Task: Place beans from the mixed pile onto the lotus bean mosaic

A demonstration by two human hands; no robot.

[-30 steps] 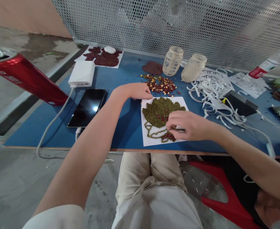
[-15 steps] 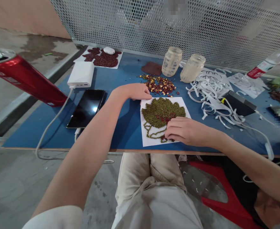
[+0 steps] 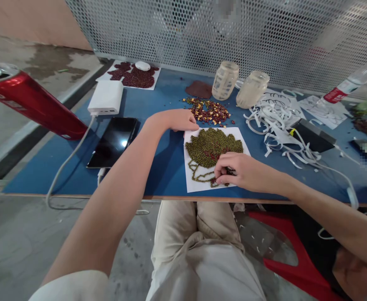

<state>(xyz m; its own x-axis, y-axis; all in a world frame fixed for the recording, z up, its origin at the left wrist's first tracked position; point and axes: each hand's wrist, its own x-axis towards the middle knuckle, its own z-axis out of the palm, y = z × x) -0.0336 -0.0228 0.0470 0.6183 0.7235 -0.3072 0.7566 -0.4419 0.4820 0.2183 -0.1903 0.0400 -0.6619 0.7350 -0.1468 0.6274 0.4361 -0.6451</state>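
A white sheet of paper (image 3: 192,186) lies near the table's front edge. Green beans (image 3: 206,146) fill a scalloped shape on it, with some red beans in the lower part, and thin lines of beans run below. My left hand (image 3: 183,120) is bent at the sheet's upper left corner, its fingers closed on that corner and partly hidden. Over the lower right of the bean picture, my right hand (image 3: 233,169) has thumb and fingertips brought together close to the paper. Whatever sits between those fingertips is too small to make out.
Mixed loose beans (image 3: 210,112) lie behind the sheet, near two jars (image 3: 225,81). To the left are a phone (image 3: 112,142), a white power bank (image 3: 106,97) with a cable, and a red can (image 3: 36,104). Paper strips (image 3: 274,119) and a black box (image 3: 313,136) lie right.
My right hand has shifted slightly left and its fingers have arched, showing a gap between thumb and index finger. My left hand has stayed at the sheet's corner.
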